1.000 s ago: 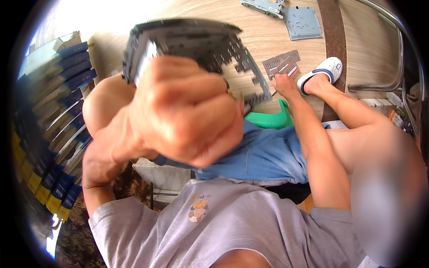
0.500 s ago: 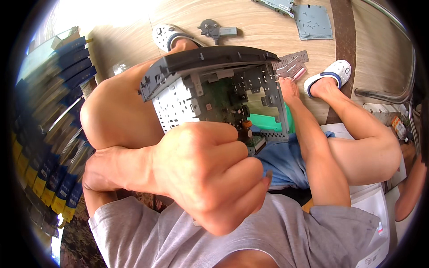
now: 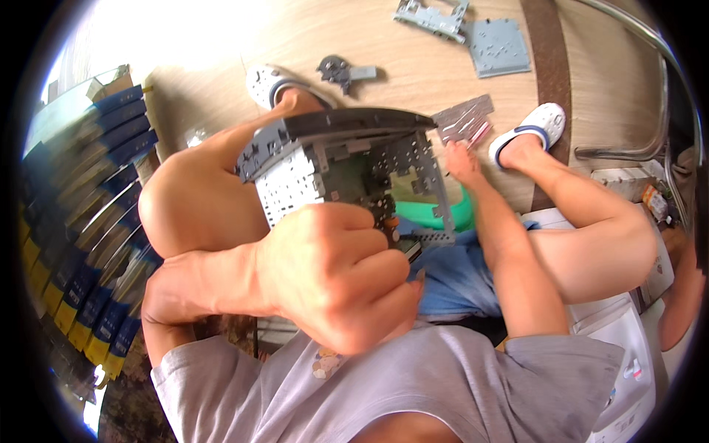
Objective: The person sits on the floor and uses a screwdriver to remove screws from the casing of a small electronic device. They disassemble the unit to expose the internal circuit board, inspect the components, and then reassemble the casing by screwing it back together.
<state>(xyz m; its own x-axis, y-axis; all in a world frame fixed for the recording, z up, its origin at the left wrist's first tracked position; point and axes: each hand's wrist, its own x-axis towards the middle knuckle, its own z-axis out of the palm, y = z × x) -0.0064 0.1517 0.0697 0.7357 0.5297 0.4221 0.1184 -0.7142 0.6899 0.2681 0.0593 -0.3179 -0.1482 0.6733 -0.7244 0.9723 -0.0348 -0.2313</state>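
Metal chassis (image 3: 295, 179) is in the clenched left hand (image 3: 340, 277) (right hand (image 3: 462, 161): I can't tell), near a printed shirt (image 3: 413, 376).

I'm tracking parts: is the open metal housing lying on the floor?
No, the housing is raised off it, partly behind the left hand.

The metal box (image 3: 343, 166) has a black front (image 3: 354, 124), a silver side (image 3: 284, 188) covered in little holes, and a green board (image 3: 358, 184) inside. The plastic thing (image 3: 461, 212) is bright green. The shorts (image 3: 465, 280) are blue and the shirt (image 3: 421, 369) is grey. The white shoes (image 3: 545, 119) have dark blue bands (image 3: 524, 133). The floor (image 3: 417, 85) is light brown with a dark brown stripe (image 3: 550, 74).
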